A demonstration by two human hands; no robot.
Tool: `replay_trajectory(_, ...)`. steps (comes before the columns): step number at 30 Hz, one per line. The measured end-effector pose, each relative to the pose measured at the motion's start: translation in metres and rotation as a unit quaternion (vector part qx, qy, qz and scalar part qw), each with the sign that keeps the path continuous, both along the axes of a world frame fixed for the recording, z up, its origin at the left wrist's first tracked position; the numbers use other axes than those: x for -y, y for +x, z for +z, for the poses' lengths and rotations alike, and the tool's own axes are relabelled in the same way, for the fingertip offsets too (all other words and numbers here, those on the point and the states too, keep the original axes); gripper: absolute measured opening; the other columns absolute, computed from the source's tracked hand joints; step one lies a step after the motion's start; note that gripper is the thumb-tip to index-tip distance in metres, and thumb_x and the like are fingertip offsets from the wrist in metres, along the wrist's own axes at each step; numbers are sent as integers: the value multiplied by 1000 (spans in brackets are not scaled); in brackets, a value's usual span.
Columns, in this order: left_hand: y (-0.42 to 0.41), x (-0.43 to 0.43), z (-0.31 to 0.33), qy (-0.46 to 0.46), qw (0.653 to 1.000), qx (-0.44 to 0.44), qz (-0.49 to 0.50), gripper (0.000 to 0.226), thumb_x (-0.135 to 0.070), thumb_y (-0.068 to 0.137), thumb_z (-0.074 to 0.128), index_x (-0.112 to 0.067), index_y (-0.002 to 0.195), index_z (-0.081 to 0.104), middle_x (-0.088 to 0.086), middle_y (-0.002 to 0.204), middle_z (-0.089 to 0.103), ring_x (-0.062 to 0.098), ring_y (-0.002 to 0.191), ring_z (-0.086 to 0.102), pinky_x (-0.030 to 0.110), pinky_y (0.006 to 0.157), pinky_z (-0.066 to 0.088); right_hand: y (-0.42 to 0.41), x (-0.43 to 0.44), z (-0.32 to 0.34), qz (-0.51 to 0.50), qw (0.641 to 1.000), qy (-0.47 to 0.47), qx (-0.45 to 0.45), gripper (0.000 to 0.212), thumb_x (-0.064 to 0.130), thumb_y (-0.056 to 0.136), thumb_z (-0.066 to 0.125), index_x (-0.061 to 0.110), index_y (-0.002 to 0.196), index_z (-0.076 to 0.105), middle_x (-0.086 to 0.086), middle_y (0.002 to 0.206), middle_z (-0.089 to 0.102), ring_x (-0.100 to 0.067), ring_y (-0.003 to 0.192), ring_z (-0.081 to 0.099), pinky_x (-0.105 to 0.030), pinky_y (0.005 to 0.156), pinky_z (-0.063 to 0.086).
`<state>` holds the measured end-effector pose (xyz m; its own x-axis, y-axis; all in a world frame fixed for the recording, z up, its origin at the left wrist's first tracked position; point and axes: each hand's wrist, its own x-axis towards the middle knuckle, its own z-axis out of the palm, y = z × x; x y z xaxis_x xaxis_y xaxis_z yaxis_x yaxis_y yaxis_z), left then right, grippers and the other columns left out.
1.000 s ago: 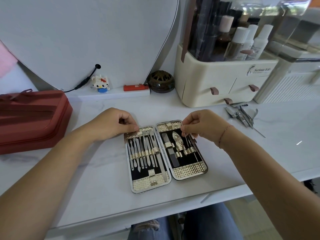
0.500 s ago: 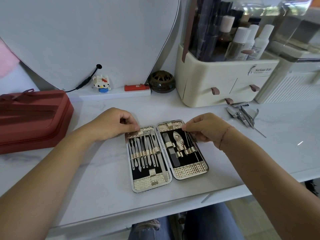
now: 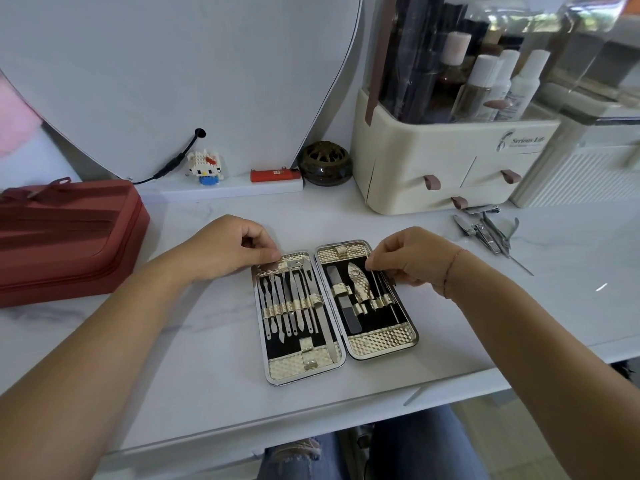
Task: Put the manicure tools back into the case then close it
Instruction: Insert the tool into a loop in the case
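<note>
Case (image 3: 335, 362) lay open on our table (image 3: 194, 358); our left hand (image 3: 230, 249) pinched its top corner, our right hand (image 3: 412, 256) pinched a thin tool (image 3: 390, 292); clippers (image 3: 485, 230) lay apart

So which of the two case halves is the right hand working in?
The right half of the open gold-trimmed manicure case, the one with the leaf-shaped gold tool. The right hand pinches thin metal tools at its far right corner.

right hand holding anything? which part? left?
Right hand pinches a thin metal tool by its top end, over the case. Left hand presses the case's top-left corner.
</note>
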<state>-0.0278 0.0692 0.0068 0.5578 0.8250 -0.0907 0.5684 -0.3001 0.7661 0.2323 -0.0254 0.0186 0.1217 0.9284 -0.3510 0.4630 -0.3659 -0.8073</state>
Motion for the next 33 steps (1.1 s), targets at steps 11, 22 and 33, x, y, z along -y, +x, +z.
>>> replay_trajectory(11, 0, 0, 0, 8, 1000, -6, -1, 10, -28, 76, 76, -18, 75, 74, 8, 78, 72, 14, 68, 57, 31, 69, 45, 0, 6, -3, 48, 988, 99, 107, 17, 13, 72, 77, 13, 84, 65, 3, 59, 54, -13, 55, 48, -26, 61, 45)
replay_trajectory(22, 0, 1, 1, 9, 1000, -9, 1, 8, -26, 76, 76, -18, 75, 74, 9, 77, 71, 12, 64, 54, 27, 64, 42, -3, 1, -7, 60, 971, 167, 158, 4, 19, 77, 72, 19, 81, 72, 3, 56, 49, -9, 50, 40, -18, 55, 38)
replay_trajectory(33, 0, 0, 0, 5, 1000, -4, 3, 9, -27, 76, 77, -19, 73, 74, 10, 77, 71, 18, 65, 54, 30, 65, 42, 10, 8, -6, 76, 972, 182, 129, 4, 21, 76, 73, 21, 79, 70, 4, 57, 45, -4, 47, 35, -15, 54, 36)
